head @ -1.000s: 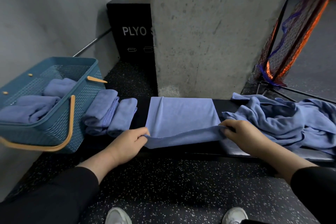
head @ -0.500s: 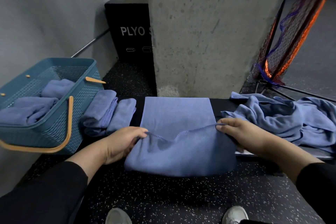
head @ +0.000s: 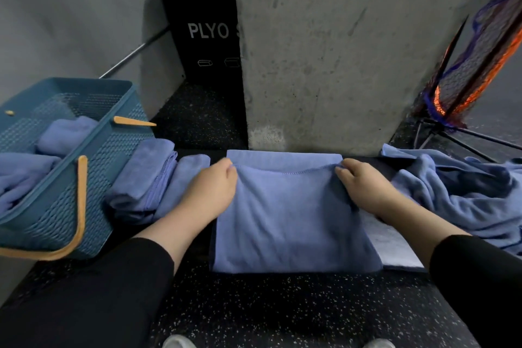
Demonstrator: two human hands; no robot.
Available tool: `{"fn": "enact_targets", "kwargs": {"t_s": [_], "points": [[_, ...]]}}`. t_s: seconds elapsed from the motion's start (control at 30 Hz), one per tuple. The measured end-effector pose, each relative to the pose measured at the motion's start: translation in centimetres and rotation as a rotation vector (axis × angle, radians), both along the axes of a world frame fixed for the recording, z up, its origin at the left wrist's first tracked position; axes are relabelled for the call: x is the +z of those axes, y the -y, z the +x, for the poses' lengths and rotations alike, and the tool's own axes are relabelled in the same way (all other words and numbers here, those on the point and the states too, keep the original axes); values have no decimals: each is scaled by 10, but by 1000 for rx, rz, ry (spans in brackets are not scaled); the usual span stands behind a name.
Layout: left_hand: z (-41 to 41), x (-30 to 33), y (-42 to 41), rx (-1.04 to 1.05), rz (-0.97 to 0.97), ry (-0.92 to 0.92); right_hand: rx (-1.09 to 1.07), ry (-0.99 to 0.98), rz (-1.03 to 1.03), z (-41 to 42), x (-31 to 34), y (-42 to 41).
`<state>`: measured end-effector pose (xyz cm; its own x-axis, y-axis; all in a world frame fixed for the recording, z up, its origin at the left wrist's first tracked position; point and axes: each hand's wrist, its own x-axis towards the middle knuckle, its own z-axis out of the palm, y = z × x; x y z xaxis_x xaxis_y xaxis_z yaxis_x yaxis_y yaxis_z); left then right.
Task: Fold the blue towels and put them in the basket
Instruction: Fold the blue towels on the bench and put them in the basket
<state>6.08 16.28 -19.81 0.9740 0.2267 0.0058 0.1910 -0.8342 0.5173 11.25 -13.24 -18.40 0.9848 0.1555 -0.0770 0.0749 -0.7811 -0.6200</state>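
A blue towel [head: 291,217] lies half folded on the black bench in front of me. My left hand [head: 210,192] pinches its folded edge at the left corner, and my right hand [head: 364,189] pinches the right corner. Both corners sit close to the towel's far edge by the pillar. A teal basket [head: 93,167] with tan handles stands at the left and holds folded blue towels [head: 25,175]. Two folded towels [head: 152,181] lie between the basket and my left hand. A heap of unfolded blue towels [head: 463,192] lies at the right.
A concrete pillar [head: 339,51] rises just behind the towel. A black plyo box [head: 203,22] stands at the back left beside a grey wall. A netted frame [head: 477,59] on metal legs leans at the right. Speckled black floor [head: 268,311] lies below, with my shoe tips at the bottom edge.
Both hands have carried the towel's near edge up and away from me, over the rest of the towel, until it lies near the far edge. The view has tilted down slightly.
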Motion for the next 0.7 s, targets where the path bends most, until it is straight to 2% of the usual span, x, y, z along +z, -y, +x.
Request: {"fn": "enact_targets", "kwargs": {"t_s": [0.1,0.27,0.5,0.7], "points": [[16,1,5,-4,37,55,47,-26,-151,7,-13,-2],[22,-17,10,-161,223,-60,82,-10,-252,6,-14,-4],[-3,-11,9,-215,212,-101,85,-102,-284,-15,-1,11],[-40,-2,14,-280,187,-159,232,-155,-413,-43,18,24]]}}
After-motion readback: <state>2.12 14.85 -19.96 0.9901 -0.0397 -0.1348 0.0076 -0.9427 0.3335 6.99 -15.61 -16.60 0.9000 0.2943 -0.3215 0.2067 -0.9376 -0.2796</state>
